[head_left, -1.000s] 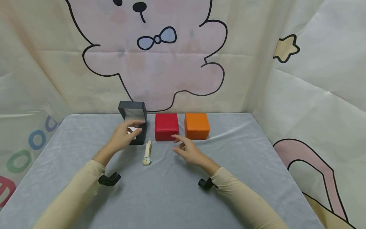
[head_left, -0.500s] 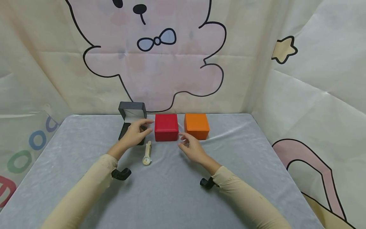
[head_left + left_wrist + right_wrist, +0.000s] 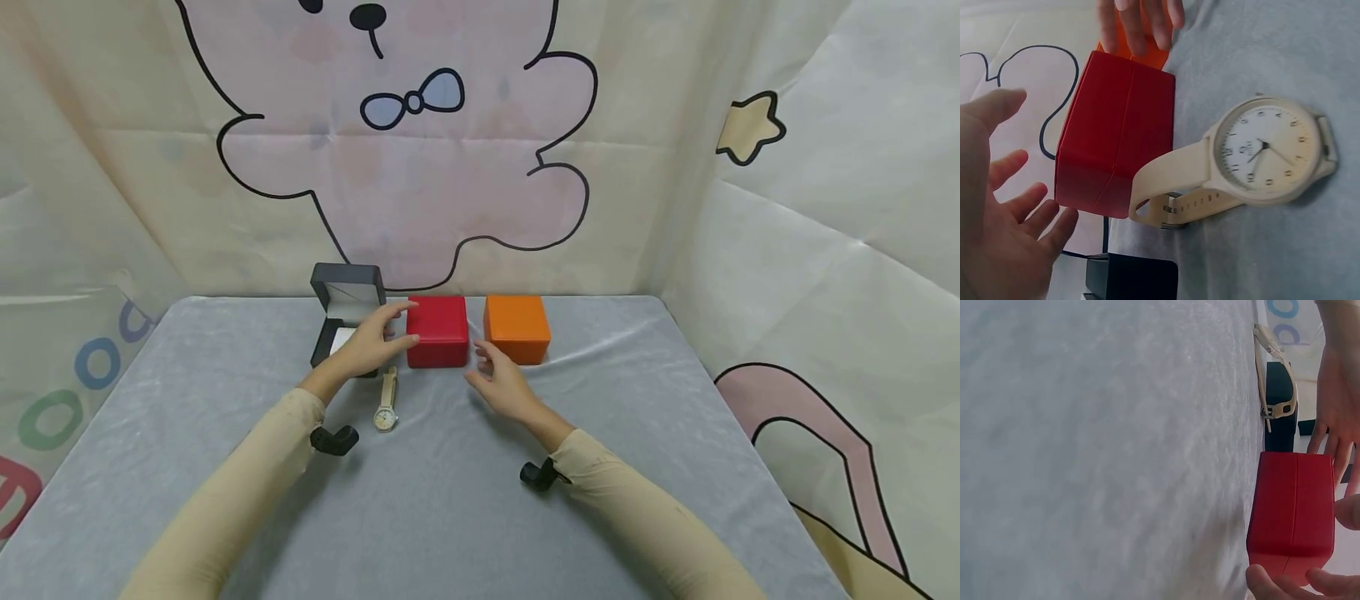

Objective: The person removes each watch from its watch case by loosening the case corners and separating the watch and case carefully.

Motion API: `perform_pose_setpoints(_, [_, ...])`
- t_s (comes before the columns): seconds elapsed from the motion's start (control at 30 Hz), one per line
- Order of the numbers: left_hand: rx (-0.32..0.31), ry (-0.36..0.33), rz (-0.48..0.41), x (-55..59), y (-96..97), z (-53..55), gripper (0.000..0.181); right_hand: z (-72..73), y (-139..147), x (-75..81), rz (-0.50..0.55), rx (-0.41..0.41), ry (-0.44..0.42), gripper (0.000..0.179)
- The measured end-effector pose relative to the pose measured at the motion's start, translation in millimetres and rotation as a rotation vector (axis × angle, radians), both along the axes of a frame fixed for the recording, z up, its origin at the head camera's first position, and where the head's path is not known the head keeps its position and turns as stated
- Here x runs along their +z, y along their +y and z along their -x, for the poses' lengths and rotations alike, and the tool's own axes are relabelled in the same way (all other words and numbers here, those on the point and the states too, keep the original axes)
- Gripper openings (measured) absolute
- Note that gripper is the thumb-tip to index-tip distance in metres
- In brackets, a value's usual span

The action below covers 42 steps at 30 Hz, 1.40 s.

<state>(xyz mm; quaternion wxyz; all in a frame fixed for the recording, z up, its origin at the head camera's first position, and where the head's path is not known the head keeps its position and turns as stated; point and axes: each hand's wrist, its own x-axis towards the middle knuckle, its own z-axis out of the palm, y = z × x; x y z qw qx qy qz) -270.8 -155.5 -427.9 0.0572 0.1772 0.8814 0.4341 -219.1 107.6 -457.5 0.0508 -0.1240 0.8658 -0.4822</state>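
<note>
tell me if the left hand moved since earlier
Yes, in the head view the left hand moved right, from over the open black box toward the red box.

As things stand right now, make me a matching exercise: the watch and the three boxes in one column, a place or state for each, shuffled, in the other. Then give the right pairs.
Things
1. Watch
2. Black box
3. Red box
4. Orange box

Places and states
A. In the middle of the row of boxes
B. Lid standing open
C. Lowest of the four in the head view
D. At the right-hand end of the row in the head view

Right pairs: 1-C, 2-B, 3-A, 4-D
</note>
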Motion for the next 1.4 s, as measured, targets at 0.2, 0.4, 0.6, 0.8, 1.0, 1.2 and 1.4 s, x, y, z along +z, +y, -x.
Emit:
perform_pose_setpoints(0.2, [-0.064, -0.028, 0.019, -1.1, 3.0, 8.3, 0.080, 5.2, -9, -2.4, 0.028, 0.010, -0.025, 0.063])
perform_pose_setpoints(0.4, [-0.075, -0.044, 0.043, -0.7, 3.8, 15.1, 0.089, 9.7, -17, -3.4, 0.071, -0.026, -0.069, 0.069])
perform_pose_setpoints(0.6, [-0.085, -0.080, 0.049, -6.5, 3.3, 22.6, 0.095, 15.5, -22, -9.1, 0.117, -0.030, -0.064, 0.073])
perform_pose_setpoints(0.8, [-0.096, -0.092, 0.066, -10.2, 3.4, 28.5, 0.098, 21.5, -26, -15.8, 0.020, -0.008, 0.002, 0.065])
perform_pose_setpoints(1.0, [-0.097, -0.096, 0.090, -11.1, 5.9, 35.0, 0.098, 24.1, -27, -17.4, -0.021, -0.007, 0.015, 0.055])
perform_pose_setpoints(1.2, [-0.083, -0.109, 0.111, -8.2, 6.5, 36.0, 0.102, 25.2, -26, -17.4, -0.020, -0.001, -0.005, 0.045])
perform_pose_setpoints(1.4, [-0.057, -0.081, 0.170, -8.6, 6.4, 38.0, 0.101, 25.3, -25, -17.1, -0.020, 0.003, -0.013, 0.042])
